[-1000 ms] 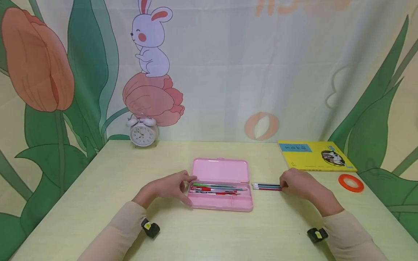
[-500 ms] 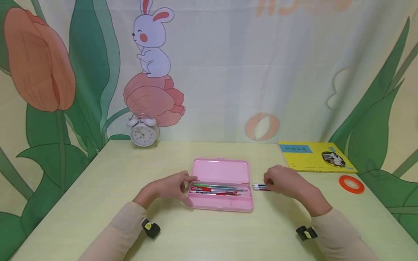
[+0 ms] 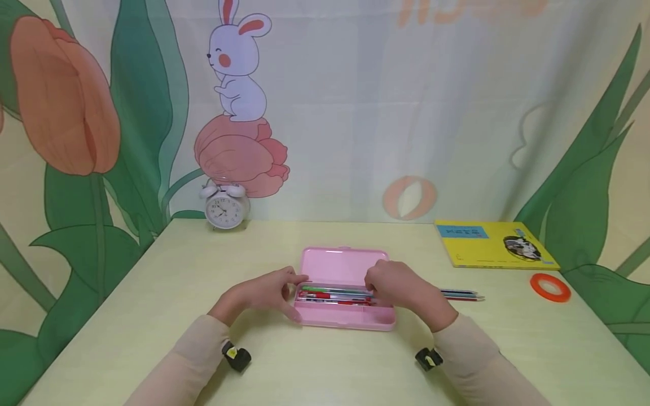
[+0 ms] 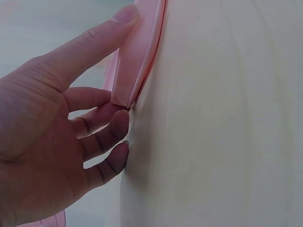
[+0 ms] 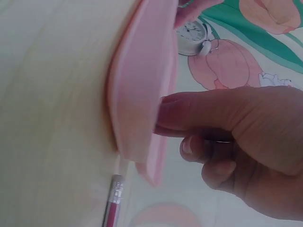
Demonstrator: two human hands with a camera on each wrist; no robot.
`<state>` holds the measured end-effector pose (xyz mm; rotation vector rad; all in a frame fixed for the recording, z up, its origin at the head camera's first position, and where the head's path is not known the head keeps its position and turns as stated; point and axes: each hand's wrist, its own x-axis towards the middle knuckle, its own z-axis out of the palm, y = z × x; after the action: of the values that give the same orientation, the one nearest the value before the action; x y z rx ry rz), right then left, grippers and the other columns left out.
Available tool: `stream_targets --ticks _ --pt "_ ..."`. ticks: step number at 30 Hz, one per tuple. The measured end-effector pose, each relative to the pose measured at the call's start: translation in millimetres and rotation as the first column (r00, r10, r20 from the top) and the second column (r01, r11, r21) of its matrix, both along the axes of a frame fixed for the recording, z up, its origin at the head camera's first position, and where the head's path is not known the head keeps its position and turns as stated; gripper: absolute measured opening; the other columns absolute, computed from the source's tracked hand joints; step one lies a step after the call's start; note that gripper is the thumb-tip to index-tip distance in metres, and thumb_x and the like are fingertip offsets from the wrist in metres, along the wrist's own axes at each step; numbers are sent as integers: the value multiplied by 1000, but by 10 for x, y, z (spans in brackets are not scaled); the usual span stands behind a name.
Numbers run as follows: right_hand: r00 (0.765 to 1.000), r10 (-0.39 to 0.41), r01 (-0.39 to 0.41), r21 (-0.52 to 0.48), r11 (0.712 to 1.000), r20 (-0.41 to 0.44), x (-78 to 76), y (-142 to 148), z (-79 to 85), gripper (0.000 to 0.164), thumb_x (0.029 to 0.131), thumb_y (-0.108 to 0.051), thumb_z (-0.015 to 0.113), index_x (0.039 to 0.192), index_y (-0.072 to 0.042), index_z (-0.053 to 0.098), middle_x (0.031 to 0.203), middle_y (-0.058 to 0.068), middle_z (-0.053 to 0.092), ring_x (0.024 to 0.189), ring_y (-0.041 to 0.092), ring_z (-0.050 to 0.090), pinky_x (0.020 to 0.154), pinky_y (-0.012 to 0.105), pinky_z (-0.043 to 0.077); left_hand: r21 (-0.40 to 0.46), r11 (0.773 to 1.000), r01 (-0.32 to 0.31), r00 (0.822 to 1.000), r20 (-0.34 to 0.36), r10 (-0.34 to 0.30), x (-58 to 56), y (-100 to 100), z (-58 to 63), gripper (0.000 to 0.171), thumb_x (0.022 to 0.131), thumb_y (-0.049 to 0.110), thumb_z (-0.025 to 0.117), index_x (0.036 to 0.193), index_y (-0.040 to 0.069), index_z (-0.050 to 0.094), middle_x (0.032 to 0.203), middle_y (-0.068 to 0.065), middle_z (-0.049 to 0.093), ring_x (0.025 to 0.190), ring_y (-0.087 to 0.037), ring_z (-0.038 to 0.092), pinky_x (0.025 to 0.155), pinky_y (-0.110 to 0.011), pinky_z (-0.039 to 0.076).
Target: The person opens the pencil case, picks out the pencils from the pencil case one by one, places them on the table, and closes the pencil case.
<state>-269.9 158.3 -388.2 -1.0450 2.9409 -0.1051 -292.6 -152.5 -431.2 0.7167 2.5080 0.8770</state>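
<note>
A pale cloth backdrop (image 3: 335, 141) hangs behind the worktop (image 3: 325, 366), with soft vertical folds and a faint horizontal crease. Printed on its left side is a large orange tulip (image 3: 66, 96) among broad green leaves (image 3: 139, 79); nearer the middle, a white rabbit (image 3: 244, 56) with red inner ears sits on a pink blossom (image 3: 236, 149). An orange oval (image 3: 391, 197) with a pale centre is printed low down, just above the worktop's far edge, and orange lettering (image 3: 431, 8) is cut off at the top. Tall pointed leaves (image 3: 574, 186) fill the right side. The worktop is pale yellow with faint grain-like streaks, under soft, diffuse light.
</note>
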Motion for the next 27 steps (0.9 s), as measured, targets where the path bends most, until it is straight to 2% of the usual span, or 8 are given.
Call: stream_targets --ticks 3,7,12,21,27 --pt "1000 -19 20 50 999 -20 -13 -31 -50 14 83 -3 76 73 -9 69 68 -2 55 64 15 49 62 32 48 -5 1000 -2 1000 5 2 -2 7 5 94 71 35 92 150 12 47 101 -8 49 92 -20 49 74 -35 40" --pt "999 -23 25 61 998 -24 -21 -56 -113 19 85 -2 75 70 -11 66 66 -3 53 61 15 47 60 30 45 -12 1000 0 1000 4 0 -6 8 4 94 71 35 92 150 13 47 101 -8 50 92 -20 49 74 -34 40" --pt "999 -31 31 66 997 -11 -19 -75 -140 18 86 -2 74 73 -12 66 67 -4 53 61 15 48 61 30 45 -15 1000 -5 1000 2 5 -11 5 -8 95 70 37 92 151 14 47 100 -7 49 91 -19 49 73 -33 40" --pt "996 -80 74 97 992 50 -16 -78 -98 5 87 -10 77 87 -11 72 78 -4 59 71 15 52 69 30 48 -8 1000 -11 1000 13 11 -10 8 -9 96 70 35 93 151 14 47 99 -8 48 91 -20 48 73 -34 39" --pt "996 -63 57 88 994 61 -25 -80 -69 19 84 -11 79 102 -17 81 94 -3 69 82 13 56 77 32 50 -10 1000 -4 1000 9 4 -14 7 -7 96 70 35 93 151 14 46 100 -7 48 92 -21 49 74 -34 40"
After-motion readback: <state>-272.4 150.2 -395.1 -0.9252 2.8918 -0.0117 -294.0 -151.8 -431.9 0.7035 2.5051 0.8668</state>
